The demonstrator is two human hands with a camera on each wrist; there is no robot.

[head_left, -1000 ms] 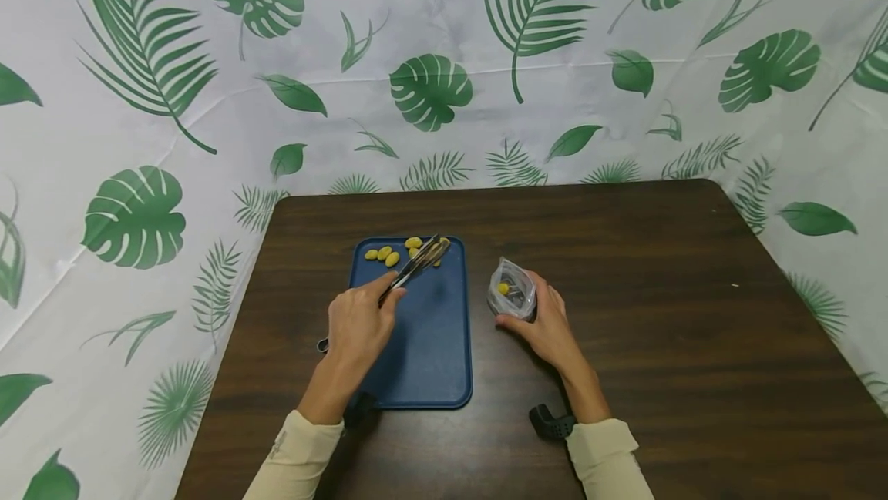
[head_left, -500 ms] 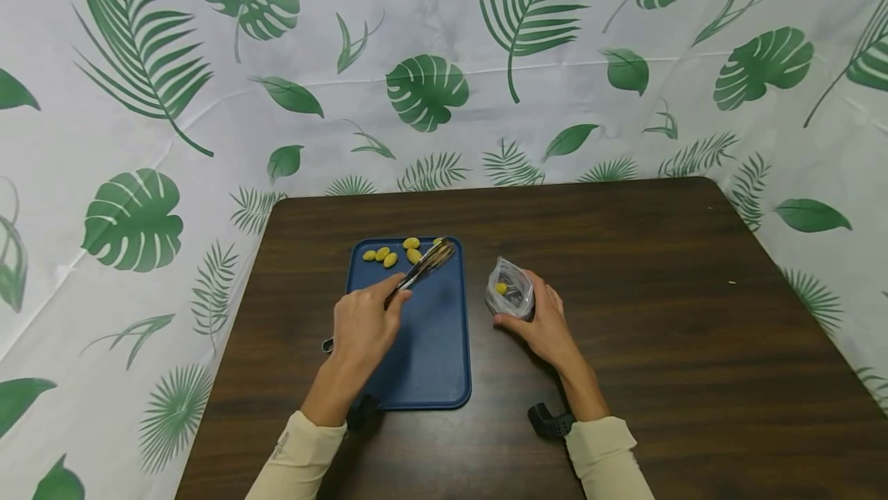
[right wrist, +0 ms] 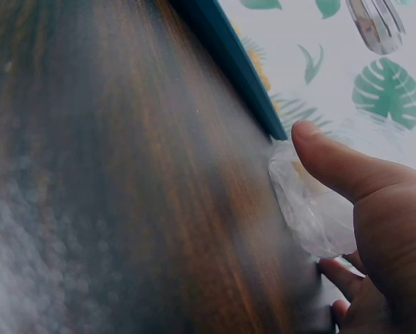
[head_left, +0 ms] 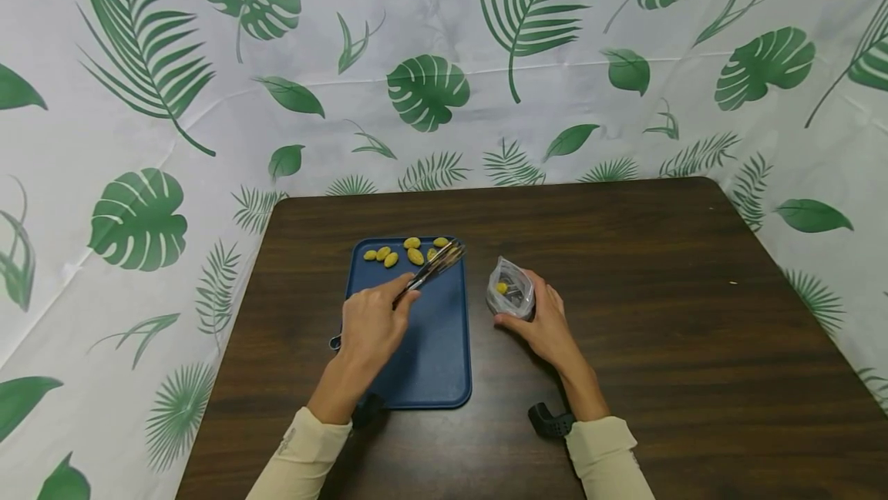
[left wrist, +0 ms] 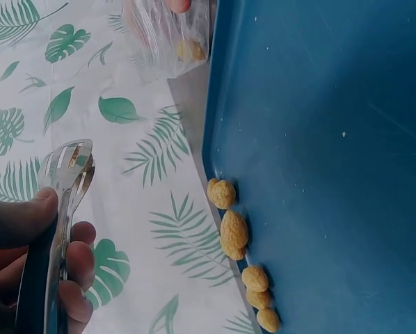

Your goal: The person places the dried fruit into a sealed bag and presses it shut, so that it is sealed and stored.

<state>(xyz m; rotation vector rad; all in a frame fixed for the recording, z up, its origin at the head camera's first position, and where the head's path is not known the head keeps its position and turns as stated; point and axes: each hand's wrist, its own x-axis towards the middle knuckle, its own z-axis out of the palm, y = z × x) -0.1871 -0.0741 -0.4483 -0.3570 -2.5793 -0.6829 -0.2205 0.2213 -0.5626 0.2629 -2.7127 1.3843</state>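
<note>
My left hand (head_left: 375, 324) grips a pair of metal tongs (head_left: 433, 267) above the far right part of a blue tray (head_left: 437, 361). The slotted ends of the tongs (left wrist: 74, 161) lie close together in the left wrist view; I cannot tell whether a piece is between them. Several small, lumpy yellow pieces (head_left: 415, 256) are spread along the tray's far end. Right of the tray, my right hand (head_left: 544, 323) holds a clear plastic bag (head_left: 509, 290) with thumb and fingers round its side. Its mouth faces up, and a yellow piece (head_left: 502, 287) shows inside.
The dark wooden table (head_left: 659, 315) extends to the right of the bag. Behind it hangs a white, leaf-patterned cloth (head_left: 486, 115). A black wrist strap device (head_left: 550, 421) is on my right wrist. The tray has a low raised rim.
My left hand and the tongs have shifted slightly right across the tray, toward the bag. More yellow pieces show behind them. My right hand and the bag have stayed in place.
</note>
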